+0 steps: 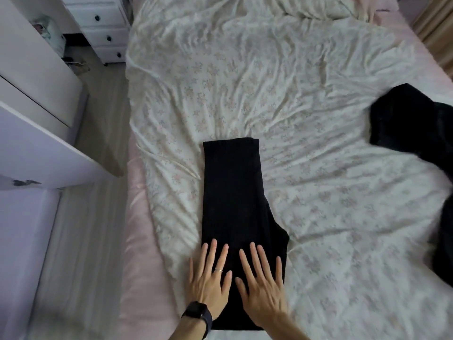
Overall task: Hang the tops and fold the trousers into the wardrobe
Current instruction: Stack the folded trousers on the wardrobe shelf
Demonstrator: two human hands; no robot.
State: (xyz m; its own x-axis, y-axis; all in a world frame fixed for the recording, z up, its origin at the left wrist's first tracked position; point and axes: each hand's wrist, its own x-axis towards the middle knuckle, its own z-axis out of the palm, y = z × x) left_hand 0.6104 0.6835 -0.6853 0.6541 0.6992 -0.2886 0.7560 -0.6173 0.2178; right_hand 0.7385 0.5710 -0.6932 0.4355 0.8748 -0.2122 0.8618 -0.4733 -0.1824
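Trousers (232,192), black, are lying lengthwise on a bed (404,38), folded leg on leg into one long narrow strip. The hems are sitting squared off at the far end, and the seat is poking out as a small point on the right side, just beyond the hands. The near end is running out of sight at the bottom edge of the view.

The person's left hand (209,278) is resting flat on the near part of the strip, fingers straight and spread, with the outermost finger lying along the fabric's left edge; it is gripping nothing. The right hand (262,288) is lying flat beside it in the same way, open, fingers stretched forward over the cloth, the little finger reaching close to the right edge. The two thumbs are pointing toward each other and sitting close together. A thin ring (219,270) is showing on one finger of the left hand, and a dark watch (197,315) is wrapping that wrist.

Under the trousers a crumpled, pale floral cover (269,82) is spreading across most of the bed, with a pink sheet (144,266) showing along the left side. Well apart, at the right edge of the view, a second dark garment (414,123) is lying on the cover, blurred, so its kind cannot be told.

Left of the bed a white cupboard (31,69) is standing, a white chest of drawers (103,23) with dark knobs is sitting at the top, and pale floor (103,106) is showing between them
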